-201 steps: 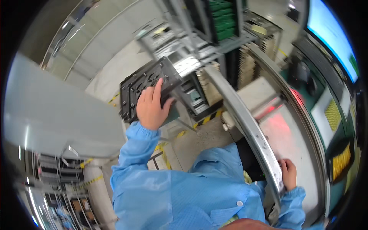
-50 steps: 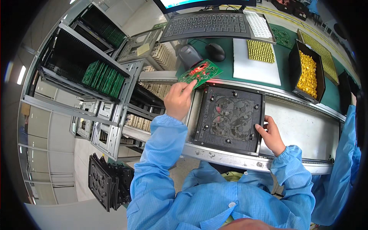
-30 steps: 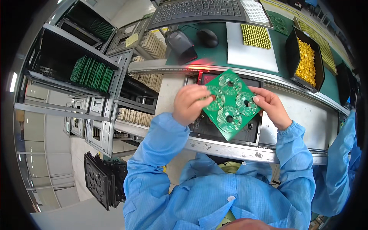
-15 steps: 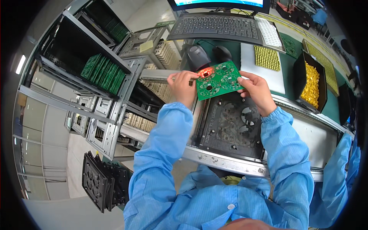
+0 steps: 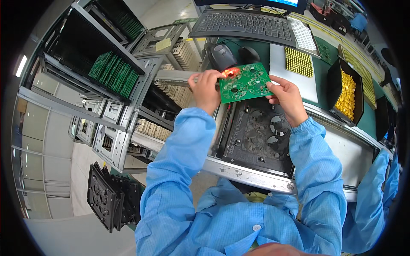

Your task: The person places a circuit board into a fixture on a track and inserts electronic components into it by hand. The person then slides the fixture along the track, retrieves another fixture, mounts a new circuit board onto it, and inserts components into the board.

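Two hands share one green circuit board [image 5: 247, 83], held up above the far edge of the black fixture plate [image 5: 258, 136]. Your left hand [image 5: 206, 87] curls its fingers closed at the board's 10 o'clock corner; your right hand [image 5: 287, 96] pinches the 3 o'clock edge, thumb on top, fingers going beneath. Red light [image 5: 231, 72] falls on that 10 o'clock corner, and the grey scanner [image 5: 223, 56] stands just beyond, toward 11 o'clock. Your left fingertips sit right beside the lit patch, so a small slide inward could shade it; tilting the board might throw the light off too. Pushing farther toward 12 o'clock risks nudging the scanner or the black mouse [image 5: 248, 54] along the worktop [image 5: 264, 51]. Both holds look like edge holds, so if one slips, the board could swing down at 6 o'clock onto the plate's raised knobs [image 5: 261, 159] and get scuffed. Your right sleeve [image 5: 318, 158] overlaps the plate's 3 o'clock side, where it could snag. Toward 4 o'clock, a co-worker's sleeve [image 5: 371, 200] is near enough for a wide elbow to bump.
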`<state>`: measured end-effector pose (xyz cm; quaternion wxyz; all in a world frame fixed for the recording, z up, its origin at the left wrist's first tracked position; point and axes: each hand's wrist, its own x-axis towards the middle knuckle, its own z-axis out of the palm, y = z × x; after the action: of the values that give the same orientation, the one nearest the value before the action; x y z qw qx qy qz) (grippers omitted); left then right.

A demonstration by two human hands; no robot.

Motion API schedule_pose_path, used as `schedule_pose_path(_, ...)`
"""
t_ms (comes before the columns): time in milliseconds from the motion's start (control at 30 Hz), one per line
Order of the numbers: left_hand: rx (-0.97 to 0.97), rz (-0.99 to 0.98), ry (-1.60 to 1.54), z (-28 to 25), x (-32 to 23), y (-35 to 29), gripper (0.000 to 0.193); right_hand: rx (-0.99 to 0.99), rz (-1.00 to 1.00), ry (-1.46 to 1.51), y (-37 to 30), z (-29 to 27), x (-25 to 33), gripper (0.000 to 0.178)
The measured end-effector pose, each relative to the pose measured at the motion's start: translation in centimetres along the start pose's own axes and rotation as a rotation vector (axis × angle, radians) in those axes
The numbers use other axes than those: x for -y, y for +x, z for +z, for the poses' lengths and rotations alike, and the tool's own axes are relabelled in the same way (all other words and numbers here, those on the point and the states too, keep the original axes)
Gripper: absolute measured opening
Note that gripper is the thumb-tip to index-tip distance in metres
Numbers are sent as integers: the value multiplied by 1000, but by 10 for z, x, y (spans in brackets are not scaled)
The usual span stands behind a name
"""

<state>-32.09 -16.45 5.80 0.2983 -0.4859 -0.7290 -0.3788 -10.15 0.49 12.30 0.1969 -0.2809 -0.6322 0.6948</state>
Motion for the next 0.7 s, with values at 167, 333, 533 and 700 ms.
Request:
schedule_pose_path(167, -5, 469, -28, -25, -41, -26, 40, -53, -33, -88, -23, -17, -8, 52)
schedule_pose_path(333, 52, 454, -13, -26, -28, -22, 20, -87, 9, 57, -31, -10, -17, 58)
schedule_pose_path(533, 81, 261, -33, -24, -12, -15, 14, 153, 106, 151, -27, 10, -5, 36)
schedule_pose_path(700, 71, 110, -20, -10, 5, -6, 15, 144, 90, 112, -7, 42, 8, 34)
